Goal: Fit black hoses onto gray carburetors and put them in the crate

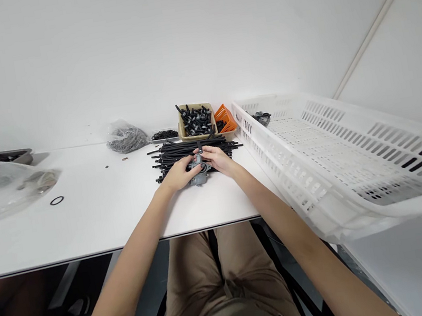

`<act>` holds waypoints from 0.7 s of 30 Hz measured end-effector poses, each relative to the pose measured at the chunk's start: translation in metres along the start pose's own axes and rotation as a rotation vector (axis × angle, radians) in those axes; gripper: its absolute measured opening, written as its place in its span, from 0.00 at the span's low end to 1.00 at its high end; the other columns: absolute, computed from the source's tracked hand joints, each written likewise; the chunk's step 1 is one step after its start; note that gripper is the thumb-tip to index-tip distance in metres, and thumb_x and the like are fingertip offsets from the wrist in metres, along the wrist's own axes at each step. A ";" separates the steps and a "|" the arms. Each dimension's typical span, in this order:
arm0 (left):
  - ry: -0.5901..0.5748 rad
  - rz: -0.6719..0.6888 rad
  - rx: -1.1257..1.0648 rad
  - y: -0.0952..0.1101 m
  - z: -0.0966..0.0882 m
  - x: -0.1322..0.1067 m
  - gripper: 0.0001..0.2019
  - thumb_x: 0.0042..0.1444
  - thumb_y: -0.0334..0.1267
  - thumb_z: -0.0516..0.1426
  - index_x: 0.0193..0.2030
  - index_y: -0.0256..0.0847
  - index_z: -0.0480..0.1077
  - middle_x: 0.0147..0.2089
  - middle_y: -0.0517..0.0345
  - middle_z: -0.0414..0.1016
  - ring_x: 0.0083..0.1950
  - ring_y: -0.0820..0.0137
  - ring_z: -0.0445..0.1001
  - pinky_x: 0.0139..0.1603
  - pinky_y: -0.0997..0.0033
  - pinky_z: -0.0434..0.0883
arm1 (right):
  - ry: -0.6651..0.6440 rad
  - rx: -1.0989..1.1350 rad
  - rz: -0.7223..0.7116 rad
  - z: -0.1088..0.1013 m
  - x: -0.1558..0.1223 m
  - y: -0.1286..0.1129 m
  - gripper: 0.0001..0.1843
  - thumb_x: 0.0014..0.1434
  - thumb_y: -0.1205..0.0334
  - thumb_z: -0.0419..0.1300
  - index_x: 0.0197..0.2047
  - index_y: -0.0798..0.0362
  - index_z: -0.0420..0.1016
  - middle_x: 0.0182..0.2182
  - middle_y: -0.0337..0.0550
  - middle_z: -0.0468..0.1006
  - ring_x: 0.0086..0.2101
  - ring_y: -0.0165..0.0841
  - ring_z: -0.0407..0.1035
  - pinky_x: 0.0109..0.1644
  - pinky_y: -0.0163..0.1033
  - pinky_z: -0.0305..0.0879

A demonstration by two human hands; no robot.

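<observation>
White tabletop (85, 226) holds black rods (190, 153); left hand (179, 175) and right hand (214, 159) grasp a grey carburetor (199, 176).

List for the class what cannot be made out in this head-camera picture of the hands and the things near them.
Grey part: the left hand and right hand cover its middle (head view).
Dark object: the white plastic crate partly hides it (head view).
Clear plastic bag: the pieces inside are too small to name (head view).
Orange basket: the tan tray hides part of it (head view).
</observation>
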State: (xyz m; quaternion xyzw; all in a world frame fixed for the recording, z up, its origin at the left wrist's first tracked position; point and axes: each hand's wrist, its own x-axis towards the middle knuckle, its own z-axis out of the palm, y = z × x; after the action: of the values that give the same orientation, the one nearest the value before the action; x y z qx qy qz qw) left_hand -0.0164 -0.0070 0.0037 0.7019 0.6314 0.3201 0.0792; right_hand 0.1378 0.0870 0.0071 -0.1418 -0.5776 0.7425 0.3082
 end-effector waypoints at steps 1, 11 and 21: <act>0.000 0.002 0.000 0.000 0.000 0.000 0.26 0.57 0.56 0.50 0.51 0.36 0.70 0.50 0.47 0.76 0.48 0.57 0.74 0.50 0.60 0.68 | -0.001 0.000 -0.001 0.000 0.000 0.000 0.08 0.53 0.62 0.63 0.38 0.52 0.77 0.35 0.38 0.78 0.37 0.29 0.71 0.44 0.34 0.66; -0.001 -0.009 0.000 0.000 -0.001 0.000 0.27 0.56 0.56 0.50 0.52 0.38 0.70 0.52 0.48 0.75 0.49 0.57 0.73 0.51 0.60 0.68 | 0.002 -0.026 -0.013 0.000 0.001 0.002 0.10 0.52 0.61 0.65 0.39 0.52 0.77 0.34 0.38 0.78 0.37 0.28 0.71 0.45 0.34 0.66; 0.025 0.031 -0.016 0.001 -0.002 -0.002 0.26 0.54 0.53 0.54 0.54 0.37 0.70 0.52 0.48 0.76 0.50 0.56 0.74 0.53 0.59 0.68 | -0.001 -0.041 -0.040 -0.002 0.000 0.002 0.16 0.44 0.58 0.71 0.35 0.53 0.76 0.34 0.41 0.79 0.36 0.30 0.72 0.41 0.34 0.66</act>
State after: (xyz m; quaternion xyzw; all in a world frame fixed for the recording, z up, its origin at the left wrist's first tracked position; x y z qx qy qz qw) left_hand -0.0169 -0.0100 0.0051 0.7069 0.6188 0.3350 0.0721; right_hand 0.1387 0.0877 0.0052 -0.1361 -0.5956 0.7242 0.3200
